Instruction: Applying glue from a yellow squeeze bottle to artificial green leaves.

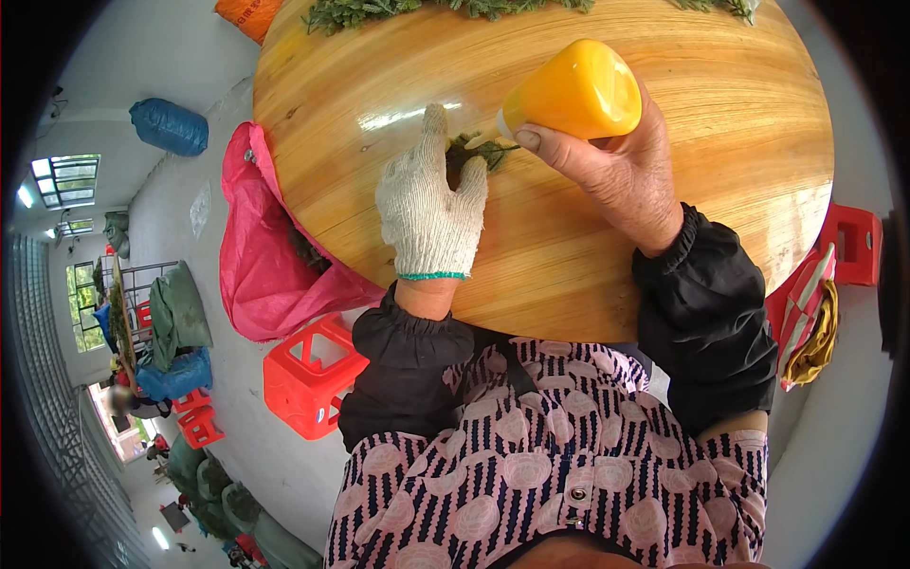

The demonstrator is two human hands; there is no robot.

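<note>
In my right hand [621,171], which is bare, is a yellow squeeze bottle [578,90]. The bottle is tipped over, its pale nozzle end pointing down and left toward a small green sprig [488,152]. My left hand [431,209] wears a white knitted glove with a green cuff edge. Its thumb and fingers close around the sprig just above the wooden table [531,256]; part of the sprig is hidden behind the glove. The nozzle is close to the sprig, but whether they touch I cannot tell.
Along the table's far edge lies a row of green foliage [408,11]. A pink sack [275,275] hangs at the table's left edge, with a red stool [318,370] below it. Another red stool [853,245] stands at the right. A blue sack [169,127] lies on the floor.
</note>
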